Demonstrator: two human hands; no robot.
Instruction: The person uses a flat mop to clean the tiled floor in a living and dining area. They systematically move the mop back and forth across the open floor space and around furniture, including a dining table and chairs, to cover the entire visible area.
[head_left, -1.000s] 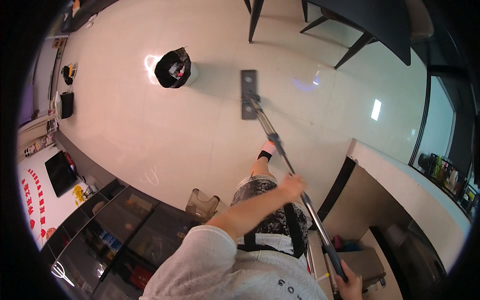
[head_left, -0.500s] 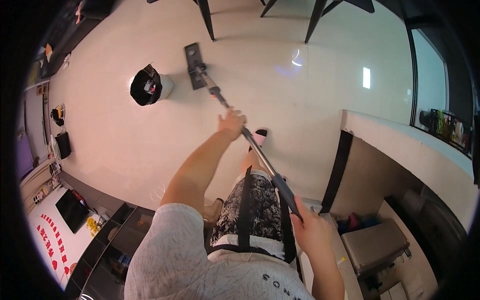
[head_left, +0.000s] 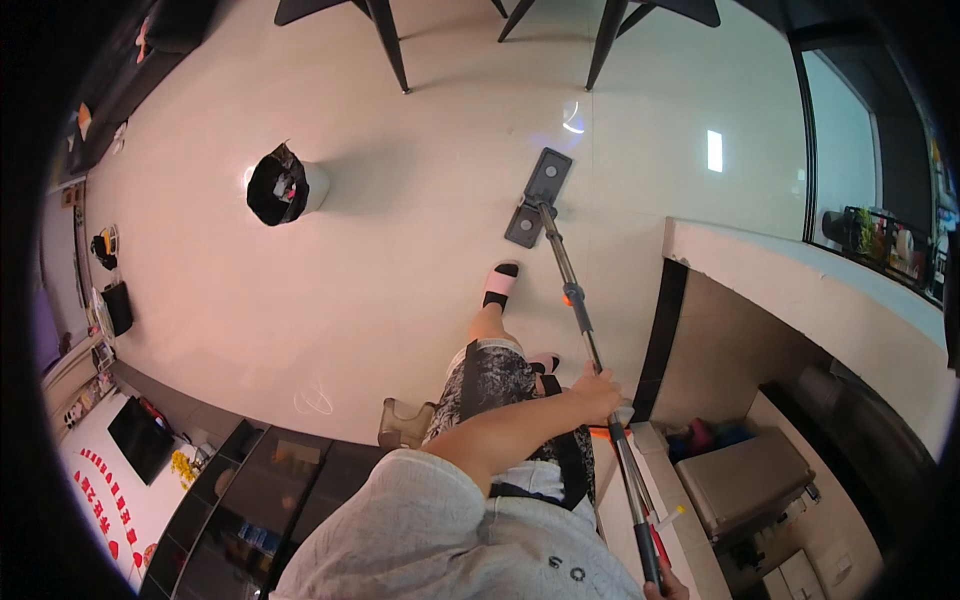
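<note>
Mop (head_left: pixel 582 314): flat grey head (head_left: pixel 547 182); left grip (head_left: pixel 597 393), right grip (head_left: pixel 670 588) holding pole (head_left: pixel 627 470); floor (head_left: pixel 430 260) stretches between bin (head_left: pixel 312 188) and wall edge (head_left: pixel 700 247)

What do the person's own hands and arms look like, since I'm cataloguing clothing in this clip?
The left hand and left forearm are bare, with no glove; the short sleeve above is light grey with faint darker streaks. The right hand is partly cut off; its visible part is ungloved. The right sleeve is out of view.
</note>
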